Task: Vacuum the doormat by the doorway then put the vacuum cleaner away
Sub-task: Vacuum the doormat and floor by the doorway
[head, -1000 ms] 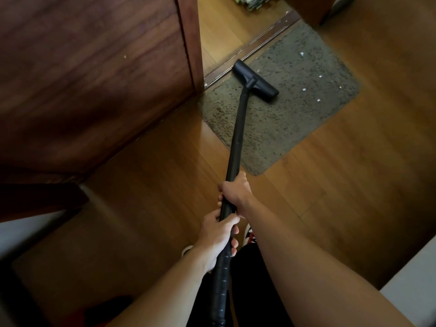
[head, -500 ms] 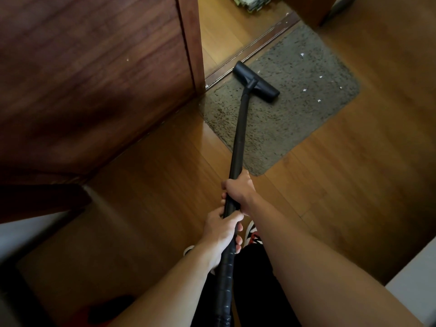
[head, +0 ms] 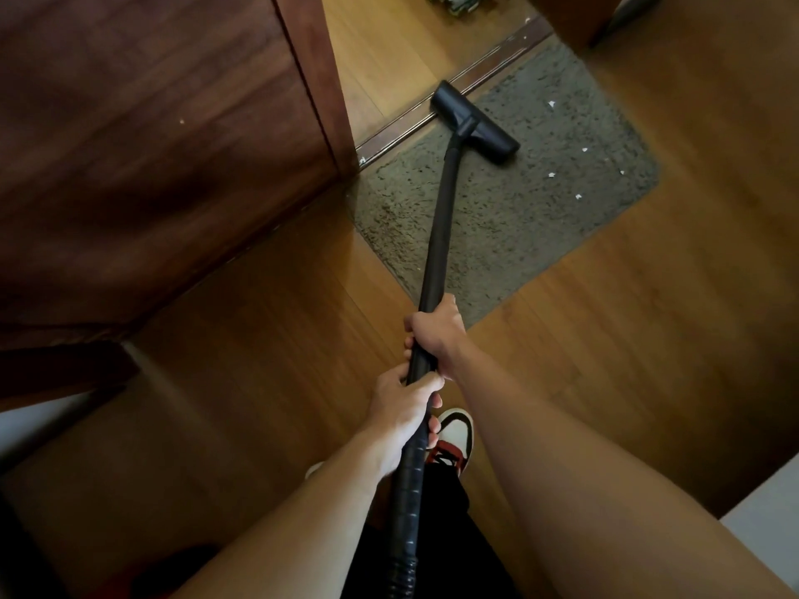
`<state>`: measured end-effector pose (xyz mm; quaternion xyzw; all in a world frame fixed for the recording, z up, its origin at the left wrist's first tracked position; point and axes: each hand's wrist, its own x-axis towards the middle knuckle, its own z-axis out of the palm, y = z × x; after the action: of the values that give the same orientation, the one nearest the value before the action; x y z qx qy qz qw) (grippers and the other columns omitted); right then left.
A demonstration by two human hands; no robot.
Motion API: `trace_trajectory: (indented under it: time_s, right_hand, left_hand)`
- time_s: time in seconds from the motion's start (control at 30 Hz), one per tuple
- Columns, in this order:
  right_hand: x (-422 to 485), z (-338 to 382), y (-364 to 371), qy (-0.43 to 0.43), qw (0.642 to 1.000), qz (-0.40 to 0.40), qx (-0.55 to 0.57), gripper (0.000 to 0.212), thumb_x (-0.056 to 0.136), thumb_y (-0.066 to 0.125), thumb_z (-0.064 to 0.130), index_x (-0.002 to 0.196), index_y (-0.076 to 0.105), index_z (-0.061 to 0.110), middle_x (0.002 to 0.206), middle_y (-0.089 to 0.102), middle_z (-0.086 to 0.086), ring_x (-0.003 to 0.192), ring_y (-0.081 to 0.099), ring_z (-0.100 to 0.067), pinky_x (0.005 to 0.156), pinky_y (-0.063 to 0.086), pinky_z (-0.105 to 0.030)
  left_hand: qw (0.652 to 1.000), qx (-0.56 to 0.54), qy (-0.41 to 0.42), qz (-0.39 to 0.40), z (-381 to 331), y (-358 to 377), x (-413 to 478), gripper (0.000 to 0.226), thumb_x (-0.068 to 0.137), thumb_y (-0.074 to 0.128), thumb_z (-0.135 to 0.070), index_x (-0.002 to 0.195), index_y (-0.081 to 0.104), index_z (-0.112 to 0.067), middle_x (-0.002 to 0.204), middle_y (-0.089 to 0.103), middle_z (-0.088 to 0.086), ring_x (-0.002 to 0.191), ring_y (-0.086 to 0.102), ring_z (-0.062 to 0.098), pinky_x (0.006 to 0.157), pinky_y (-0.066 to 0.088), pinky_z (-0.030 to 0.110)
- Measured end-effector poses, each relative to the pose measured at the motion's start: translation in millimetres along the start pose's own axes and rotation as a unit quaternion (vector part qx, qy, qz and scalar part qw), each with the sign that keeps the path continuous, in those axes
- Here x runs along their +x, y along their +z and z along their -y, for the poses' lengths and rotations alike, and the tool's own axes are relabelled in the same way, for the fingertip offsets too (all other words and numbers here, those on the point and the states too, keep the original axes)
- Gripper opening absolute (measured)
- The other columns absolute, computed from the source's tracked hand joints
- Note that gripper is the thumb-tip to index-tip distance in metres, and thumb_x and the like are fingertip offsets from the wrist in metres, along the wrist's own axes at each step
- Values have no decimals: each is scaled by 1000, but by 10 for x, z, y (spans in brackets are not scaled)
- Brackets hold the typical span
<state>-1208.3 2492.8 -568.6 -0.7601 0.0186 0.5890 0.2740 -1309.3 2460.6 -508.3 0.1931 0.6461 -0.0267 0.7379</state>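
Nearest to me, a wooden plank floor fills the lower view, warm brown and dimly lit. A white and red shoe stands on it just under the arms. A pale surface cuts across the bottom right corner. On the left a dark wooden door takes up much of the frame, its edge ending at the doorway. Farther out, the grey-green doormat lies flat on the floor against a metal threshold strip, with small white scraps scattered over its right half. Beyond the strip, plank flooring goes on into the next room.

The black ribbed hose runs off the bottom edge, so I see nothing of the machine it leads to. A patterned object at the top edge is cut off and I cannot tell what it is. The bottom left corner is too dark to read.

My view of the hands is clear. The left hand wraps around the black tube low down, fingers curled under it. The right hand grips the same tube just ahead, close against the left. The tube slants away to the floor head, which rests on the far part of the doormat with one end at the threshold strip.
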Motion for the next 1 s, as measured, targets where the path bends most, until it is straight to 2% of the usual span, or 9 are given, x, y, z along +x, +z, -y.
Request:
trace_trajectory:
  time_s: [0.27,0.43,0.57,0.67,1.0]
  right_hand:
    - [286,326,-440,-17,999,-9,-35,38,91,55,2,121,36,17,71,57,-13,44,52,-20,47,50,-30]
    - [328,309,-515,-16,999,-3,-31,38,92,55,3,121,35,17,68,56,-13,46,51,-21,49,51,-33]
    - [295,167,-431,-14,999,-8,-32,40,91,56,4,121,34,18,67,58,-12,45,53,-22,52,53,-35]
    - [217,15,-324,-7,1000,-5,-24,41,91,56,3,121,34,19,68,57,-13,44,52,-21,49,52,-33]
    - [-242,-478,240,1,1000,2,-11,45,88,57,0,123,34,19,69,55,-12,46,53,-20,53,53,-35]
  left_hand:
    - [1000,-22,7,12,-266,513,228,6,92,66,-14,94,66,-9,65,55,4,42,46,17,44,40,24]
    - [1000,-24,15,14,-232,592,279,5,92,65,-13,93,65,-8,65,54,4,42,45,18,43,39,24]
    - [1000,-19,19,13,-98,487,259,7,92,65,-13,95,65,-7,64,55,4,42,46,18,43,39,25]
    - [1000,-18,21,10,47,358,216,8,92,66,-13,95,64,-6,63,55,4,41,45,18,41,39,25]
    - [1000,-12,20,9,501,-302,-140,7,91,66,-12,88,63,-6,62,54,6,40,45,17,41,40,24]
